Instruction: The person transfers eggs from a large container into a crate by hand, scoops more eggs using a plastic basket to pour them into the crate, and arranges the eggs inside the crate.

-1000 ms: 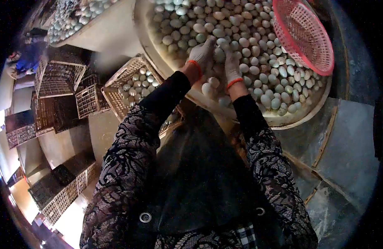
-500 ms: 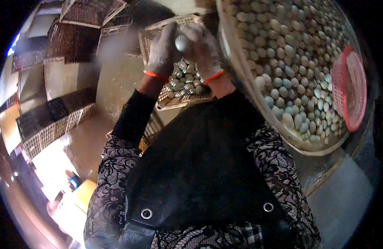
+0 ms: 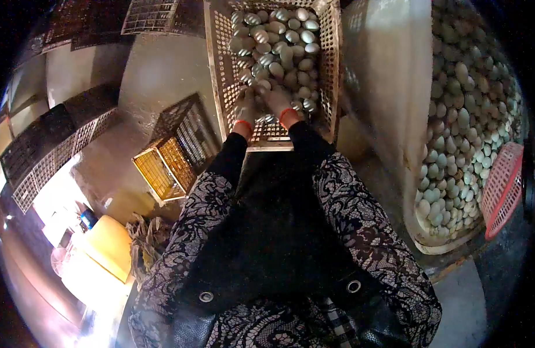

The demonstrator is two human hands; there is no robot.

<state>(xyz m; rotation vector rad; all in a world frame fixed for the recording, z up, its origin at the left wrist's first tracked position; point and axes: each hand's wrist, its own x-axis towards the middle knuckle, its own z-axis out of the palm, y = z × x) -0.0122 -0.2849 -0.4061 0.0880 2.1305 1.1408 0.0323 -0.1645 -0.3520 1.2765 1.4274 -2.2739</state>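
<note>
Both of my hands wear pale gloves with orange cuffs and reach down into a plastic crate (image 3: 332, 75) that holds many pale eggs (image 3: 307, 36). My left hand (image 3: 245, 108) is low on the crate's left side, its fingers dim among the eggs. Close beside it, my right hand (image 3: 275, 101) points inward, and a single egg (image 3: 264, 85) lies at its fingertips. Whether either hand grips an egg is hard to make out, because shadow and blur hide the fingers.
A large tub (image 3: 417, 214) heaped with eggs stands to the right, with a pink basket (image 3: 503, 188) at its edge. Left of my arms sits a yellow-lit crate (image 3: 166, 168). More crates (image 3: 58, 139) line the left, and a bright yellow object (image 3: 108, 246) is below them.
An egg was held up between my hands above the crate; now my hands are lowered among the eggs inside. The view has shifted, so the crate appears larger and the tub farther right.
</note>
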